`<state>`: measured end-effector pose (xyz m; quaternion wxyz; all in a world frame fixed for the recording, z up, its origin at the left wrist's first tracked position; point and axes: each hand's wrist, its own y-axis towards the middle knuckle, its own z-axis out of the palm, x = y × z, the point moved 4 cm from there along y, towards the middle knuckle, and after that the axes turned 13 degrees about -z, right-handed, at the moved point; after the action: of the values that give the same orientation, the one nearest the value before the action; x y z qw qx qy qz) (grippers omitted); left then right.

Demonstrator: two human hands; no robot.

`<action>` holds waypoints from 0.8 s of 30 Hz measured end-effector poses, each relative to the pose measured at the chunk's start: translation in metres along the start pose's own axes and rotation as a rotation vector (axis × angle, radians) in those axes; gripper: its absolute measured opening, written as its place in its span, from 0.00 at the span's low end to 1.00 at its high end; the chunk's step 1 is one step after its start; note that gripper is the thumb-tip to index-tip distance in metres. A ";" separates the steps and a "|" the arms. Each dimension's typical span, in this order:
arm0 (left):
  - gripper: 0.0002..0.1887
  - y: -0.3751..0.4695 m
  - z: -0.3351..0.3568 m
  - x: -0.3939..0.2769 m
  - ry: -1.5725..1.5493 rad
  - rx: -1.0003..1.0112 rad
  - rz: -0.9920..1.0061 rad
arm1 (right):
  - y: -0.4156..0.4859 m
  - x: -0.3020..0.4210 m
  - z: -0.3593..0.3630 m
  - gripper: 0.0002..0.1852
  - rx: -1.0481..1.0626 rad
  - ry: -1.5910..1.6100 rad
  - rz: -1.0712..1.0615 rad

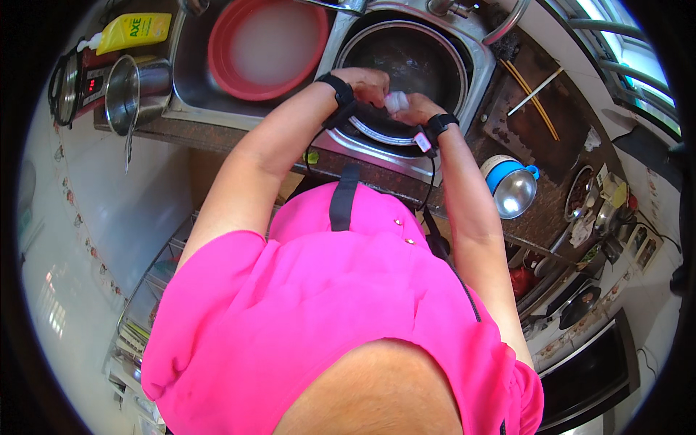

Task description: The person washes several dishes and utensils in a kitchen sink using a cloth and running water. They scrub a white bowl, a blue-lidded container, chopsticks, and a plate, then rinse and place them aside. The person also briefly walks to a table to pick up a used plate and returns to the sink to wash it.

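Observation:
Over a large dark round pan (402,51) in the right sink basin, my left hand (365,86) and my right hand (417,109) meet at a small white, partly pink item (396,102). Its exact kind is unclear. The fingers of my right hand are closed on it. My left hand is curled against its left side; whether it grips the item is hard to tell. Each wrist bears a black strap with a cable. Left of the hands, a red plastic basin (216,65) of cloudy water stands in the left sink basin.
A yellow dish soap bottle (136,31) and a steel pot (149,89) stand at the left. Chopsticks (530,100) lie on the right counter, near a blue-rimmed metal cup (511,190). A faucet (448,7) rises behind the pan.

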<state>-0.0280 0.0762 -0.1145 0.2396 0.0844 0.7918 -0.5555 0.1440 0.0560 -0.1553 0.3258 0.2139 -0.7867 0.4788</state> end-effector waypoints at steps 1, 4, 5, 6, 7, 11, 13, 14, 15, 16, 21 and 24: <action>0.19 -0.006 -0.007 0.000 0.060 -0.047 0.030 | -0.002 0.004 -0.002 0.25 -0.046 0.049 -0.049; 0.19 -0.035 -0.024 -0.002 -0.003 -0.203 0.266 | -0.009 0.018 -0.006 0.20 -0.104 0.299 -0.187; 0.19 -0.045 -0.029 -0.003 0.046 -0.272 0.302 | -0.012 0.024 -0.006 0.19 -0.085 0.397 -0.253; 0.17 -0.041 -0.029 -0.007 0.127 -0.116 0.099 | -0.013 0.025 -0.007 0.17 -0.095 0.332 -0.208; 0.16 -0.049 -0.031 -0.009 0.192 -0.154 0.111 | -0.013 0.027 -0.010 0.16 -0.121 0.288 -0.200; 0.14 -0.070 -0.034 -0.021 0.256 -0.200 0.044 | -0.011 0.032 -0.010 0.17 -0.190 0.216 -0.208; 0.13 -0.077 -0.035 -0.024 0.301 -0.256 0.051 | -0.008 0.030 -0.009 0.20 -0.238 0.192 -0.230; 0.13 -0.080 -0.035 -0.023 0.315 -0.275 0.043 | -0.007 0.028 -0.007 0.20 -0.242 0.183 -0.216; 0.13 -0.082 -0.038 -0.021 0.333 -0.299 0.043 | -0.006 0.024 -0.007 0.21 -0.255 0.169 -0.173; 0.12 -0.083 -0.039 -0.018 0.353 -0.290 0.036 | -0.006 0.023 -0.008 0.22 -0.280 0.150 -0.179; 0.12 -0.097 -0.045 -0.003 0.366 -0.357 -0.010 | -0.017 0.031 -0.013 0.23 -0.289 -0.001 -0.112; 0.12 -0.113 -0.049 0.005 0.354 -0.400 -0.055 | -0.037 0.050 -0.014 0.27 -0.265 -0.285 0.012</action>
<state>-0.0912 0.0793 -0.0086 0.0939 0.1096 0.9174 -0.3709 0.1374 0.0508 -0.0918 0.2335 0.2299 -0.8822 0.3381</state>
